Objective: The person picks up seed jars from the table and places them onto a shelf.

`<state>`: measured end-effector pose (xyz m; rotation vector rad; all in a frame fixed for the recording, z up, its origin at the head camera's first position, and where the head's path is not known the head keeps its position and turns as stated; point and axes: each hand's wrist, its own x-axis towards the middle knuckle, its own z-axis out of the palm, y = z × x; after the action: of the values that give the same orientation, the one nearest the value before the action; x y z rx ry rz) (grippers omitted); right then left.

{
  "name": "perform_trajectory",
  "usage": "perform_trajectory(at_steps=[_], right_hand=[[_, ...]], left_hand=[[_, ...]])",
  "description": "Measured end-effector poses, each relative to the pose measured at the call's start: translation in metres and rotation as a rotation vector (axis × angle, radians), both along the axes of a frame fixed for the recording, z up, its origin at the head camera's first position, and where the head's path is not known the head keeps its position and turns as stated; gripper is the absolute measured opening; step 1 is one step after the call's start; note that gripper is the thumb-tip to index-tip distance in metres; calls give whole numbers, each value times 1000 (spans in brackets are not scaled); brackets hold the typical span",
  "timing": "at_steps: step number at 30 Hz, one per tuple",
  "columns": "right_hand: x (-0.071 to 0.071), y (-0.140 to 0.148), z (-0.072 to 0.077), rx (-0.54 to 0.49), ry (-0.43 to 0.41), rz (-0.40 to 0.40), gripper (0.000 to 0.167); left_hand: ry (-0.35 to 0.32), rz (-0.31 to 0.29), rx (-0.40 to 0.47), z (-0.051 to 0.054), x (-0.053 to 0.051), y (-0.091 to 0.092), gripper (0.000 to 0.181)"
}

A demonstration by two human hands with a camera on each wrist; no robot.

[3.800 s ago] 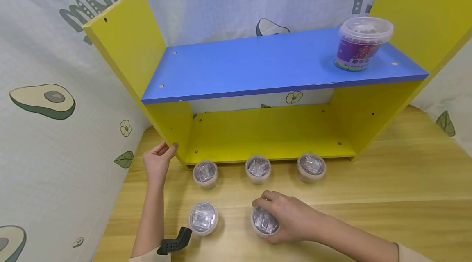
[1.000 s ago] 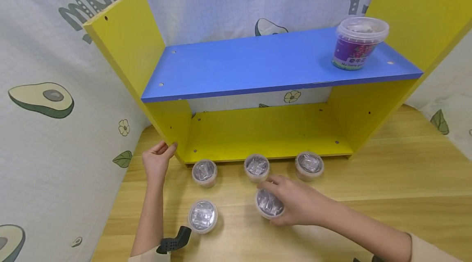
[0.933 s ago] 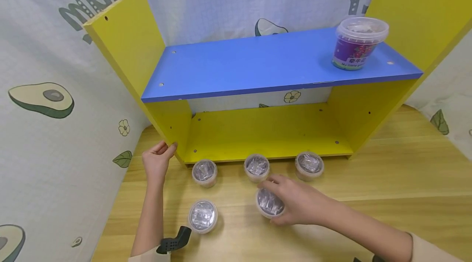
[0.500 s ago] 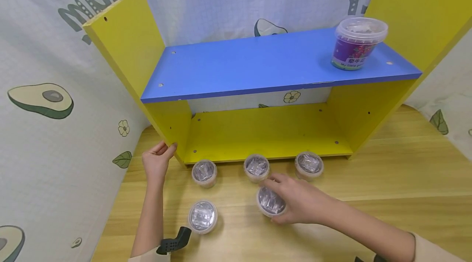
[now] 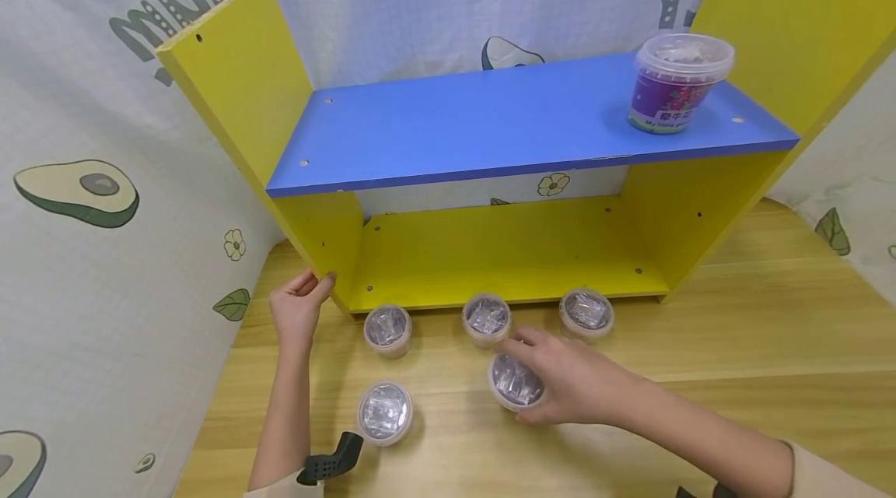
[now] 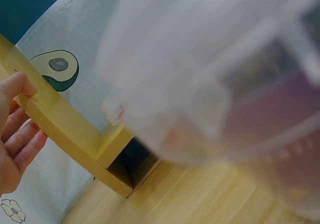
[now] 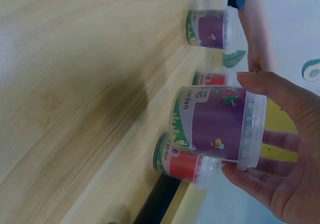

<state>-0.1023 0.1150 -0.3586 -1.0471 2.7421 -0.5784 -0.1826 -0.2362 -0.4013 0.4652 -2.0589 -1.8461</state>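
My right hand grips a small plastic tub by its rim, thumb on one side and fingers on the other. In the right wrist view this tub shows a purple label and a clear lid; its shadow lies apart from it, so it appears lifted. My left hand pinches the front edge of the shelf unit's yellow left side panel, thumb inside and fingers outside. A row of similar tubs stands along the unit's front: a left tub, a middle tub and a right tub.
Another tub stands nearer, left of the held one. On the blue shelf, at the right, sits a purple-labelled tub. Below lies a yellow bottom shelf. A wooden table carries everything, before an avocado-print cloth.
Since the earliest frame, my right hand has carried its tub slightly right and towards the shelf unit. Over the last second it shifts only slightly right. My left hand keeps its place.
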Motion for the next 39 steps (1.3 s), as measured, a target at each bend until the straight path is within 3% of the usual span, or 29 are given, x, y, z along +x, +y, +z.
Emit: perform_trajectory(at_steps=[8,23,28,39], right_hand=[[-2,3,8,-19,-33,-2,72],[-6,7,20,-23,22,13,67],[-9,10,30,-27,36,42,66],[-17,15,59,-20,75,23,64]], left_hand=[[-10,6,-13,-1,0,0,50],[-14,17,-26,0,1,1,48],[-15,21,-39,0,1,1,49],[-14,1,-19,0,1,0,50]])
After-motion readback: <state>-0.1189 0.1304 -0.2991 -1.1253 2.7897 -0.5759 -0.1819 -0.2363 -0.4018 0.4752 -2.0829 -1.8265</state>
